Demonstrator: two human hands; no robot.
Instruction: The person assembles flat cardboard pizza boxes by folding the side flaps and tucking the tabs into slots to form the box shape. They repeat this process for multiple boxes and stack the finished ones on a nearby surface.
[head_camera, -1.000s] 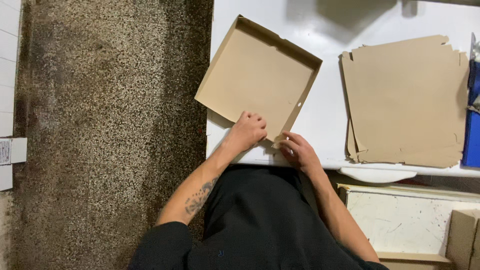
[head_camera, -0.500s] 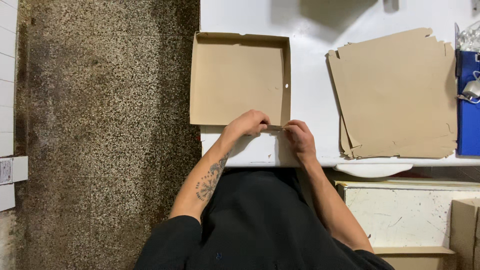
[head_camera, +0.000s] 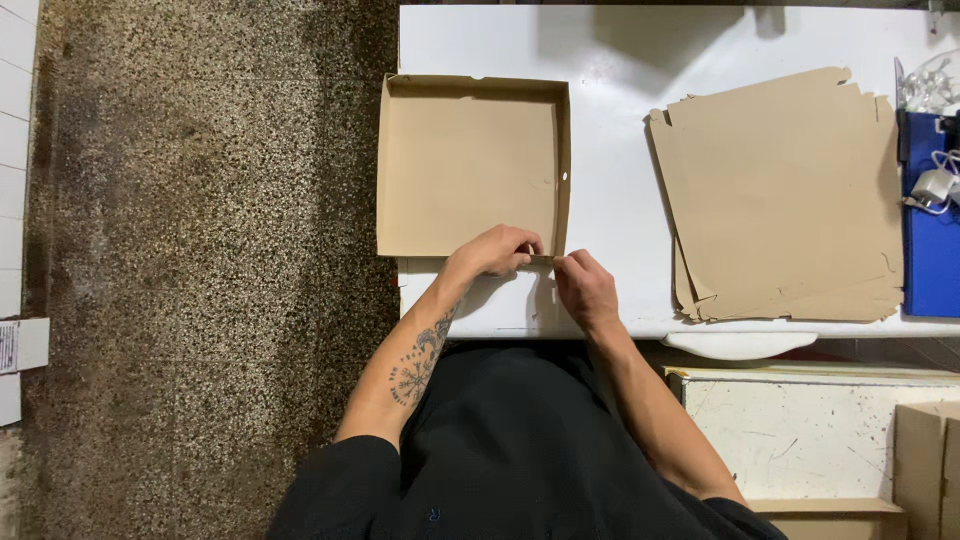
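Pinching the near wall of the flat, square brown cardboard box (head_camera: 470, 165), you are working at its near right corner. The box is lying just beyond both hands on the white table (head_camera: 610, 120). Your left hand (head_camera: 495, 250) is curled tight on the wall. Your right hand (head_camera: 585, 290) is gripping the corner flap with bent fingers.

The left hand (head_camera: 497, 252) covered the box's (head_camera: 465, 165) near corner; the blue thing (head_camera: 930, 215) was cut off at the right edge.
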